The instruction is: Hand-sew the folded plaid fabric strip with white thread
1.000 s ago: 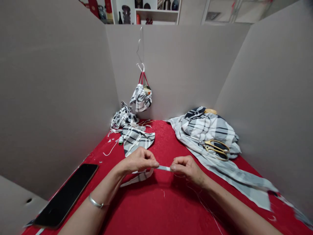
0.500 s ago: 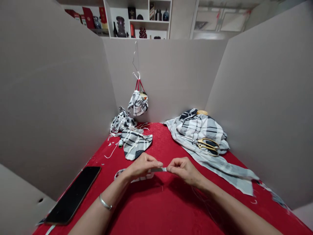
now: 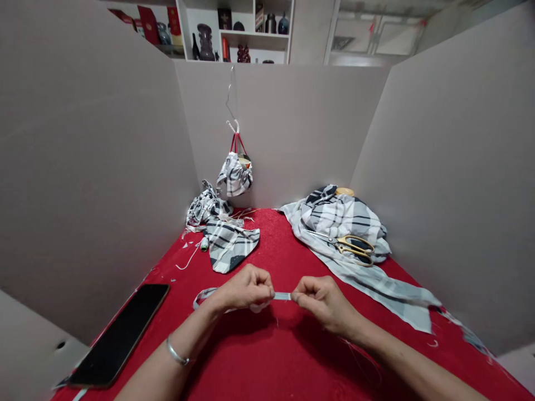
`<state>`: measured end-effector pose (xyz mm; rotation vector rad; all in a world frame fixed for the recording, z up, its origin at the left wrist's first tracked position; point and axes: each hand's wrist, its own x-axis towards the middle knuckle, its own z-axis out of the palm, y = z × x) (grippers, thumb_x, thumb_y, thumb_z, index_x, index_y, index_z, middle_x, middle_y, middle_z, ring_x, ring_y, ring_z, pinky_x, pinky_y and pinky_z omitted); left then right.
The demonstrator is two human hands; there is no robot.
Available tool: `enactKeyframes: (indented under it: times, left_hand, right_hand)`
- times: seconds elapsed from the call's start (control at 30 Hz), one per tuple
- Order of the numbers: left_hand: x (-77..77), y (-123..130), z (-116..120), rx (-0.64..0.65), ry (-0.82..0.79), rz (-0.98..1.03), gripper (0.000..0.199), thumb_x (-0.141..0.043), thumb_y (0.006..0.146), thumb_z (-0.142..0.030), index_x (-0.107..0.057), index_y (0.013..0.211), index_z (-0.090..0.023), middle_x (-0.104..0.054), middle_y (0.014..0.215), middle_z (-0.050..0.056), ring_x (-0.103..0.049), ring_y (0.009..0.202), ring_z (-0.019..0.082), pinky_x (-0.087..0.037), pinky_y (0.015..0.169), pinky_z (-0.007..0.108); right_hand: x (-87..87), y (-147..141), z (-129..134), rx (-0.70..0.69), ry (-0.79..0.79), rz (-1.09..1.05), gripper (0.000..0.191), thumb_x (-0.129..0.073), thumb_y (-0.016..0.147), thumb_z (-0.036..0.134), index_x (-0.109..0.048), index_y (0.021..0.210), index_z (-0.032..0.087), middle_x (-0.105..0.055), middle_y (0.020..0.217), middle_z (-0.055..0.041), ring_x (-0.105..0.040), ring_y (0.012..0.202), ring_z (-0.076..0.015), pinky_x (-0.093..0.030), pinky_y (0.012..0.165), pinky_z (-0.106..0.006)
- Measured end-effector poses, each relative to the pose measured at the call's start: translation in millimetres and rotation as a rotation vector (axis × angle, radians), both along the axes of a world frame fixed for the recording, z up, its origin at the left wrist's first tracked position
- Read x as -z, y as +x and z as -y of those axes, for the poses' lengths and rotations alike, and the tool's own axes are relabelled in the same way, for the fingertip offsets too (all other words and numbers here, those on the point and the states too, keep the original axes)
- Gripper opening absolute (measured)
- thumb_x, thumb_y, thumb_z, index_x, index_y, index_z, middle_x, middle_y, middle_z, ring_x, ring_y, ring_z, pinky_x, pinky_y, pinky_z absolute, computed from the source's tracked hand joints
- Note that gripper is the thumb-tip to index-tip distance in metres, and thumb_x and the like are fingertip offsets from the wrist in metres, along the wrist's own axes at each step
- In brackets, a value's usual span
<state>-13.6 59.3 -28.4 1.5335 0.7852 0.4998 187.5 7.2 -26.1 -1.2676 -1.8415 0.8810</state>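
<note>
Between my two hands a narrow grey-and-white fabric strip (image 3: 282,296) is stretched level above the red cloth. My left hand (image 3: 247,288), with a silver bangle on the wrist, pinches it between thumb and fingers. The strip's other end is pinched in my right hand (image 3: 321,301). A loop of the strip trails out behind my left wrist, partly hidden. A thin thread (image 3: 363,356) hangs below my right forearm; where it begins is hidden.
Scissors with gold handles (image 3: 353,248) lie on a heap of plaid fabric (image 3: 343,214) at right. A plaid piece (image 3: 230,245), a thread spool (image 3: 204,244) and a phone (image 3: 121,334) are at left. A plaid pouch (image 3: 236,175) hangs on the back panel (image 3: 301,128).
Both hands have come slightly nearer to me. My right hand has shifted a little to the right, and more of the strip shows between the fingers.
</note>
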Motion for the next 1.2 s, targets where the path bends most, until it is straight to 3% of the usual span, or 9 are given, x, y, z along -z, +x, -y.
enactKeyframes:
  times: [0.23, 0.33, 0.43, 0.5, 0.63, 0.77, 0.93, 1.2]
  left_hand:
    - [-4.9, -6, -4, -0.060, 0.058, -0.003, 0.010, -0.048, 0.065, -0.019, -0.055, 0.059, -0.013, -0.045, 0.042, -0.005, -0.035, 0.037, 0.006, -0.025, 0.038, 0.018]
    - [-4.6, -8, -5, -0.081, 0.087, 0.045, 0.011, -0.056, 0.067, -0.023, -0.058, 0.069, -0.013, -0.042, 0.045, -0.007, -0.033, 0.040, 0.006, -0.026, 0.041, 0.019]
    - [-4.0, -7, -3, -0.075, 0.165, 0.107, 0.038, -0.075, 0.057, -0.022, -0.057, 0.090, -0.015, -0.040, 0.056, -0.010, -0.034, 0.048, 0.006, -0.026, 0.045, 0.018]
    - [-3.1, -6, -2, -0.064, 0.202, 0.130, 0.044, -0.079, 0.053, -0.021, -0.055, 0.089, -0.017, -0.040, 0.058, -0.010, -0.034, 0.050, 0.006, -0.026, 0.046, 0.017]
    - [0.0, -1, -1, -0.121, 0.198, 0.069, 0.039, -0.075, 0.053, -0.014, -0.054, 0.086, -0.016, -0.038, 0.056, -0.011, -0.032, 0.047, 0.005, -0.025, 0.044, 0.017]
    - [-1.2, 2, 1, -0.147, 0.230, -0.100, 0.018, -0.065, 0.057, -0.008, -0.062, 0.074, -0.013, -0.043, 0.052, -0.009, -0.036, 0.048, 0.007, -0.027, 0.046, 0.019]
    - [-6.7, 2, 3, -0.167, 0.435, -0.115, 0.006, -0.068, 0.060, -0.010, -0.066, 0.065, -0.013, -0.052, 0.061, -0.003, -0.045, 0.056, 0.009, -0.033, 0.052, 0.020]
    - [-3.1, 0, 1, -0.178, 0.483, -0.117, 0.017, -0.075, 0.065, -0.027, -0.069, 0.076, -0.014, -0.053, 0.062, -0.003, -0.043, 0.055, 0.009, -0.033, 0.052, 0.021]
  right_hand:
    - [-5.4, 9, -10, 0.059, -0.061, -0.053, 0.025, -0.058, 0.071, 0.035, -0.058, 0.056, 0.015, -0.046, 0.052, 0.0024, -0.037, 0.050, -0.0103, -0.029, 0.048, -0.023]
    - [-3.6, 10, -15, 0.046, -0.144, -0.119, 0.025, -0.061, 0.068, 0.036, -0.057, 0.055, 0.015, -0.045, 0.050, 0.0036, -0.035, 0.048, -0.0092, -0.027, 0.046, -0.022]
    - [-2.3, 11, -18, 0.038, -0.231, -0.178, 0.024, -0.064, 0.066, 0.036, -0.058, 0.056, 0.015, -0.042, 0.047, 0.0051, -0.031, 0.045, -0.0075, -0.024, 0.043, -0.021]
    - [-2.4, 11, -19, 0.035, -0.259, -0.195, 0.024, -0.065, 0.066, 0.036, -0.060, 0.056, 0.015, -0.043, 0.046, 0.0052, -0.030, 0.044, -0.0070, -0.023, 0.042, -0.021]
    - [-2.7, 13, -17, 0.027, -0.265, -0.208, 0.026, -0.067, 0.064, 0.038, -0.061, 0.056, 0.014, -0.045, 0.048, 0.0044, -0.032, 0.045, -0.0073, -0.025, 0.044, -0.021]
    - [-1.7, 15, -14, 0.031, -0.258, -0.183, 0.026, -0.066, 0.066, 0.038, -0.060, 0.056, 0.014, -0.046, 0.050, 0.0036, -0.036, 0.047, -0.0085, -0.027, 0.046, -0.022]
    - [1.2, 16, -14, 0.052, -0.267, -0.167, 0.026, -0.065, 0.067, 0.037, -0.061, 0.057, 0.014, -0.046, 0.049, 0.0038, -0.036, 0.046, -0.0083, -0.027, 0.045, -0.022]
    - [7.2, 15, -20, 0.043, -0.288, -0.259, 0.024, -0.069, 0.063, 0.037, -0.068, 0.059, 0.013, -0.051, 0.050, 0.0021, -0.037, 0.048, -0.0087, -0.028, 0.047, -0.023]
